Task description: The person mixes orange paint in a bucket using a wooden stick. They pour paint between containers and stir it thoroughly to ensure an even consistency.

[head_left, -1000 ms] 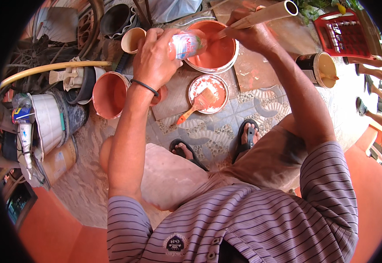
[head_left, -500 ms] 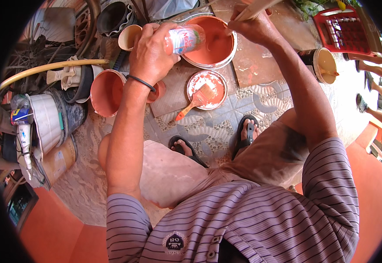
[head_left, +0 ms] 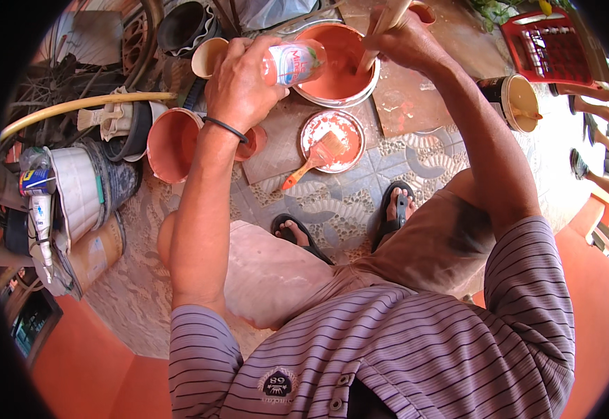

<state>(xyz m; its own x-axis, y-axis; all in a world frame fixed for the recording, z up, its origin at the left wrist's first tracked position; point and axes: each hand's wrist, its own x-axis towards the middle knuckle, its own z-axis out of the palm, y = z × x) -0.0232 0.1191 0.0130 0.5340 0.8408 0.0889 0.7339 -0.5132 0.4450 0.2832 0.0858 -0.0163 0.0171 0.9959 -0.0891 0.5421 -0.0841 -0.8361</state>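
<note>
A: ok so the left hand [head_left: 238,80] is wrapped round the bottle [head_left: 297,63], tipped sideways at the left rim of the bucket [head_left: 346,101]. Right hand [head_left: 406,42]'s clutching the stick [head_left: 369,63], lower end inside the bucket.

B: yeah, sketchy imo. Squeeze that bottle too hard and it could splash outside. Lever the stick on the rim, bucket might tip, and the brush [head_left: 327,149] beside it probably gets soaked lol
</note>
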